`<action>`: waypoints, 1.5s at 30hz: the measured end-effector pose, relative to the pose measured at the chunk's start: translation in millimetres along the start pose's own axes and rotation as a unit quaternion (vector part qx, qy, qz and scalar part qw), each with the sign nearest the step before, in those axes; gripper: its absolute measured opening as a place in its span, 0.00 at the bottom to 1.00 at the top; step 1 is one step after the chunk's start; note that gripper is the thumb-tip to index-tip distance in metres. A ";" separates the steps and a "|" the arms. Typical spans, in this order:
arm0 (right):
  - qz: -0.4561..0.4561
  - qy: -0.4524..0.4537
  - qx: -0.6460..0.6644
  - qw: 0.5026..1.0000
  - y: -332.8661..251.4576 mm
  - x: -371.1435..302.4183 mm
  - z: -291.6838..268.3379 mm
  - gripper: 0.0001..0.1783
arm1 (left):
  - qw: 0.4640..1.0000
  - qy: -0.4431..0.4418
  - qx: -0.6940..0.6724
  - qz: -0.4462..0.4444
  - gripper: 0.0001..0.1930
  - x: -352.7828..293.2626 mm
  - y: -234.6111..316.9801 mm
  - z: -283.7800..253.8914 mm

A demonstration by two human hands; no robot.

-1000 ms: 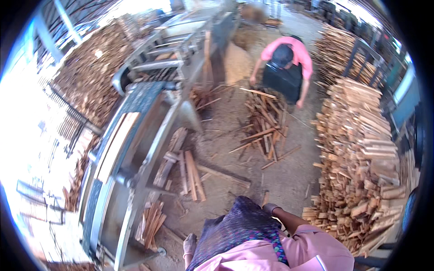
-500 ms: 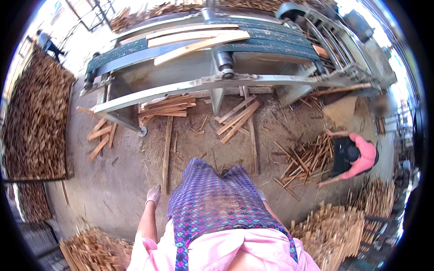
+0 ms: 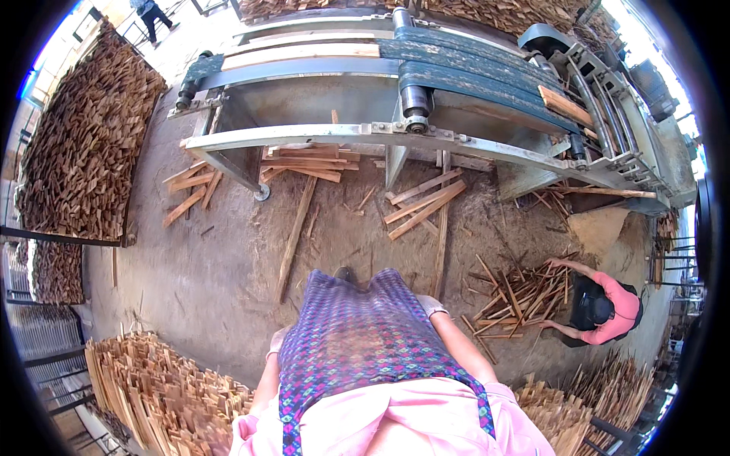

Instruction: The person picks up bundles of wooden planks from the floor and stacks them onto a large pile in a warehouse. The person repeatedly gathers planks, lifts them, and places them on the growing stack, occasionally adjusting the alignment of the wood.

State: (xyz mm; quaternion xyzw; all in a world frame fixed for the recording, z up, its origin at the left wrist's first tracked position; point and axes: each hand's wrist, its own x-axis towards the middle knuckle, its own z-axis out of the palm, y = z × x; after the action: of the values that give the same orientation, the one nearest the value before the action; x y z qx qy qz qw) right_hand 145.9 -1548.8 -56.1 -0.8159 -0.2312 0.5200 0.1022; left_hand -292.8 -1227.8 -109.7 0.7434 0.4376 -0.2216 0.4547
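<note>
Wooden slats (image 3: 426, 205): loose strips lie scattered on the dirt floor (image 3: 190, 273) just ahead of the person, under and in front of the long conveyor machine (image 3: 395, 83); one long slat (image 3: 295, 237) lies angled toward the person's feet.
Left hand (image 3: 277, 342): gloved, hanging low beside the patterned apron (image 3: 357, 342); I cannot tell how far it is open, and it holds nothing that shows.
Right hand (image 3: 431, 304): gloved, at the apron's other edge, near the slats on the floor; its spread is also unclear, nothing visibly gripped.
Trip risk: the long slat and the strips near it lie close to the feet, so a step forward could roll or catch on them.
Machine risk: a plank (image 3: 564, 105) sits on the belt; a reach beneath the frame would bring a hand close to the rollers.
Co-worker (image 3: 604, 308): bent over a slat heap (image 3: 525, 292) at the right; swung pieces could strike there.
Stacks (image 3: 163, 391): leaning bundles beside the left leg could topple if brushed.
</note>
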 end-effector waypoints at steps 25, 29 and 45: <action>0.052 0.012 -0.085 0.995 -26.7 18.7 -46.4 0.31 | 0.995 0.087 0.035 0.040 0.18 42.5 77.2 -79.1; 0.084 0.049 -0.066 0.993 -88.4 40.7 -66.7 0.30 | 0.992 0.068 -0.105 -0.016 0.21 62.6 57.2 -99.1; -0.280 -0.032 -0.490 0.825 -276.4 411.8 -47.6 0.37 | 0.943 0.227 -0.226 -0.086 0.23 184.8 138.9 -37.0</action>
State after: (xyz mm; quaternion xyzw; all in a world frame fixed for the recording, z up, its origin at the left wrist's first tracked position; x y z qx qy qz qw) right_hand 258.7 -1105.0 -252.6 -0.6414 -0.6774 0.3133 -0.1775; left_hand -81.1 -1140.9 -159.1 0.6109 0.6304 0.0196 0.4786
